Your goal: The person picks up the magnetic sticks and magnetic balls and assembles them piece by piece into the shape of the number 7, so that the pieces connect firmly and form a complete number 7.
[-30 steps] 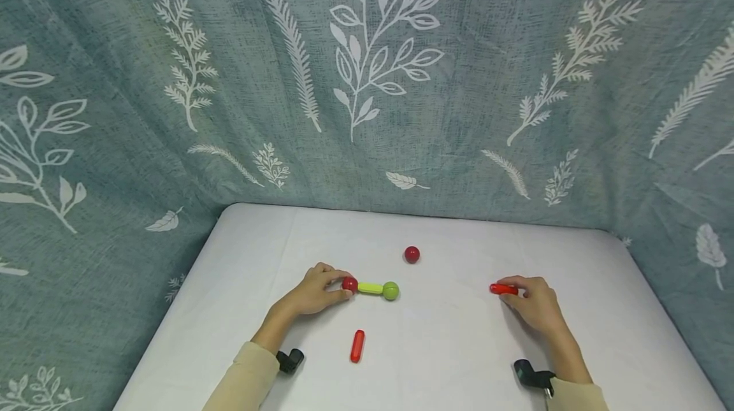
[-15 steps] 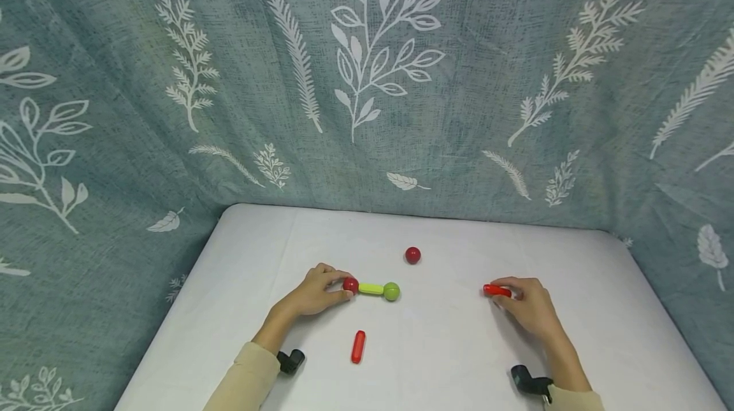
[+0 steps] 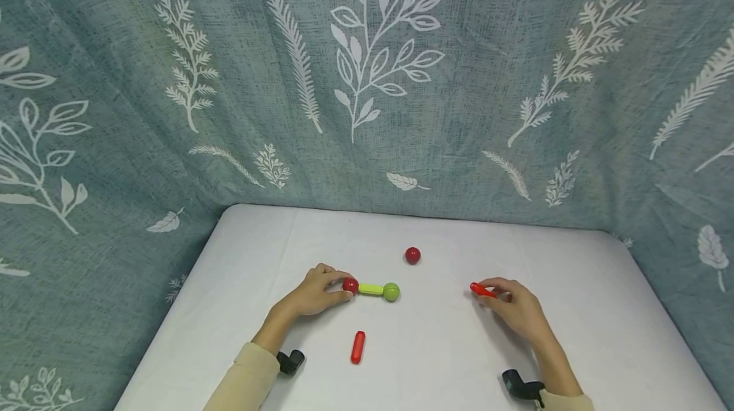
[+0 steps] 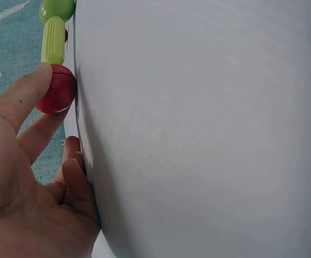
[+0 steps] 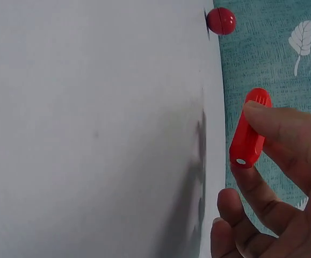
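Observation:
My left hand (image 3: pixel 315 290) pinches a red ball (image 4: pixel 58 90) between thumb and fingers. That ball sits at one end of a yellow-green rod (image 3: pixel 371 289), and a green ball (image 3: pixel 392 292) is at the other end, so the three form a straight row on the table. To the right, my right hand (image 3: pixel 518 310) pinches a short red rod (image 5: pixel 248 131) held above the table, its shadow falling below. In the right wrist view a white spot shows at the rod's near end.
A second red ball (image 3: pixel 413 255) rests farther back near the middle. Another red rod (image 3: pixel 358 347) lies toward the front. The white table (image 3: pixel 436 360) ends at a teal leaf-patterned cloth (image 3: pixel 459 162) behind. Each wrist wears a black camera mount (image 3: pixel 520 385).
My right hand has moved left with the red rod, which is now tilted more. The left hand stays on the red ball, and the things on the table have stayed put.

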Demonstrator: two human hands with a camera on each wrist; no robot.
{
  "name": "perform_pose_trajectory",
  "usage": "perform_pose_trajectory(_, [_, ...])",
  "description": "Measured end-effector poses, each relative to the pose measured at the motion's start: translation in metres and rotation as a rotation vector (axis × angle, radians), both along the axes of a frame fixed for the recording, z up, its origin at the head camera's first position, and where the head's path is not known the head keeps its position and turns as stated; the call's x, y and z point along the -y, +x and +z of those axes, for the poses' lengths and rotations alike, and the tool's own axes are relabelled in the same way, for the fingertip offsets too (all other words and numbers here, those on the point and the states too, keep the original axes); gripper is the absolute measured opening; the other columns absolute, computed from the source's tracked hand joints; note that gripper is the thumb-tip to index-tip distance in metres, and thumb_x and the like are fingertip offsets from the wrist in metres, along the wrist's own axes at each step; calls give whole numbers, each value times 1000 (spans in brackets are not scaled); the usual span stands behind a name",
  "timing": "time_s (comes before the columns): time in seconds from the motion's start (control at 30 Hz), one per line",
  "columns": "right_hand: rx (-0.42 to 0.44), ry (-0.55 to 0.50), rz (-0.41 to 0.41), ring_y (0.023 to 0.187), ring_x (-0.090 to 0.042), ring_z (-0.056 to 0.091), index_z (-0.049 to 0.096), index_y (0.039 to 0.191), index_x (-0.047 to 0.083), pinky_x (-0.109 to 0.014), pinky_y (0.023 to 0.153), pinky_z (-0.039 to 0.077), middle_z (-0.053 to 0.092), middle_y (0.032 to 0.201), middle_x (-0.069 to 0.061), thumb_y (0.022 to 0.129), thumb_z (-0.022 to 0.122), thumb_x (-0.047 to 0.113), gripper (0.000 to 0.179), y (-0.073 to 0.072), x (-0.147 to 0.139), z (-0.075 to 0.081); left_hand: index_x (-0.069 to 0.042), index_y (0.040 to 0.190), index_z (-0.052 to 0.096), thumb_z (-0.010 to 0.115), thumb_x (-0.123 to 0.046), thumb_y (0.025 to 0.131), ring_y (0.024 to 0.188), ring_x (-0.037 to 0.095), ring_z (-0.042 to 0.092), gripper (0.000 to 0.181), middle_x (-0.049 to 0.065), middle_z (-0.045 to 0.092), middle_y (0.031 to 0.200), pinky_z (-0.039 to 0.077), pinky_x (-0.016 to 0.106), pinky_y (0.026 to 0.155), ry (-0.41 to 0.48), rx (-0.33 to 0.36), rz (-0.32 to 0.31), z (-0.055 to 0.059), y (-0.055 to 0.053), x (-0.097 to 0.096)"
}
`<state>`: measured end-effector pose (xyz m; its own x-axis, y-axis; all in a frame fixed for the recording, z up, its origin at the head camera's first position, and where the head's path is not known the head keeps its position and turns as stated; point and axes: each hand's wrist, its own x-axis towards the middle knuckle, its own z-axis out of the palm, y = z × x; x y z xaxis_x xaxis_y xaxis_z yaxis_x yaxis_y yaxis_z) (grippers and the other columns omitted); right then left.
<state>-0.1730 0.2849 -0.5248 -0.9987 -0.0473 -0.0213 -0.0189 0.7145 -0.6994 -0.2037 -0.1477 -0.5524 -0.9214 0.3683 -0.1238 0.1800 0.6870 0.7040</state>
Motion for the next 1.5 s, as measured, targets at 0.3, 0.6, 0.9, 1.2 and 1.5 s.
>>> perform_pose_trajectory(0.3, [30,-18,-15,87,-22,60,70,122,11,-35,68,46,69,103,-9,93,74,26,33,1,11,-1,-27,129,67,71,-47,91,113,25,45,43,4,50,118,44,55,91,-2,4,7,3,1,-2])
perform_pose_trajectory(0.6, [73,-80,-12,86,-21,59,66,128,8,-36,72,46,71,99,-7,97,69,27,36,1,17,-2,-27,129,67,71,-46,91,114,26,45,43,5,51,119,43,55,91,-4,-1,5,3,1,-2])
perform_pose_trajectory(0.9, [147,-163,-14,84,-23,59,62,130,5,-35,73,45,71,94,-8,99,66,24,37,2,27,-1,-27,129,67,72,-46,91,114,26,45,43,5,51,119,43,55,91,-4,9,6,3,1,-1])
perform_pose_trajectory(1.2, [253,-397,0,61,-19,55,59,131,-1,-29,55,45,64,74,-13,99,65,19,38,1,42,-5,-27,130,66,71,-48,91,114,26,45,44,5,50,119,43,55,91,-6,7,4,1,0,-1])
perform_pose_trajectory(1.5, [339,-592,55,53,-14,52,56,131,-7,-23,46,43,62,73,-14,99,64,14,39,1,60,-14,-28,128,67,71,-49,90,115,27,46,43,6,51,119,44,57,91,1,9,7,0,1,0])
